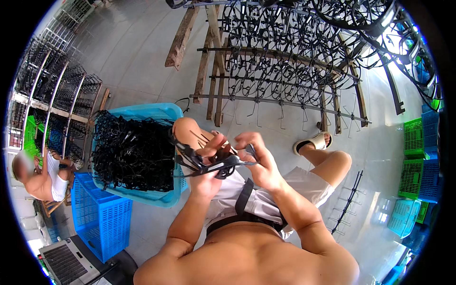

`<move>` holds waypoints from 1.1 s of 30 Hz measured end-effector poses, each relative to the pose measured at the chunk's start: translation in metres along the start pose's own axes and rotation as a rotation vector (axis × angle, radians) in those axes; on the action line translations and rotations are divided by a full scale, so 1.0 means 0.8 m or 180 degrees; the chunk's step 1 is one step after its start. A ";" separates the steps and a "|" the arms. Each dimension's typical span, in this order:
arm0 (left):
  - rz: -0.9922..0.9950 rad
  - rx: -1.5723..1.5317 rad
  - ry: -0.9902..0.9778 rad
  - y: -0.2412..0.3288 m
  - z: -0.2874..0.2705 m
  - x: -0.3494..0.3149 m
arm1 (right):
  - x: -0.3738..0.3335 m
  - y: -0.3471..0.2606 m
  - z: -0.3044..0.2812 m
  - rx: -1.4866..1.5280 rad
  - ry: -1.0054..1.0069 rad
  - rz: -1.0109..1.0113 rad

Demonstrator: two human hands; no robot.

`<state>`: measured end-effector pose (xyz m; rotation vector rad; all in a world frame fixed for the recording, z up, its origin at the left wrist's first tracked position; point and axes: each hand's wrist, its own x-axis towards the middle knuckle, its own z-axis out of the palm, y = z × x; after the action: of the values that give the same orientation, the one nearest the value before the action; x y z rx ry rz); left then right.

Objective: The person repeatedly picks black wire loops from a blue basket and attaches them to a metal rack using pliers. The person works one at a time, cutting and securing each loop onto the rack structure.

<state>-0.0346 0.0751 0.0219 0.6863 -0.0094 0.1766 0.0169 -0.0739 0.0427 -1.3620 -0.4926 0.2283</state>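
My left hand is closed around several glossy black plastic pieces, thin and curved like glasses frames; their exact kind I cannot make out. They stick out past the fingers over my lap. Close beside it on the right, my right hand has its fingers bent, thumb and forefinger closed on the end of one black piece. By my left knee stands a light blue basket, heaped with a tangle of similar black pieces.
Ahead, a wooden-legged rack carries rows of hanging black pieces. An empty-looking blue crate stands at left, near a seated person and more racks. A hooked rod lies on the floor at right, before stacked green crates.
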 end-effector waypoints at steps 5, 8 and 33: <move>0.0128 -0.0203 -0.0209 0.015 -0.029 0.016 | -0.002 -0.025 -0.010 0.1397 -0.0123 0.0851; 0.0095 0.0194 -0.0948 0.031 -0.015 0.031 | 0.005 -0.017 -0.027 0.2666 -0.1276 0.1053; 0.1004 0.5193 0.0126 -0.034 -0.081 0.116 | 0.198 0.139 0.038 0.2143 0.1505 0.1162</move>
<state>0.0577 0.1101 -0.0391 2.3131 0.0740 0.5091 0.1553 0.0443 -0.0291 -0.7881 0.2292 0.3222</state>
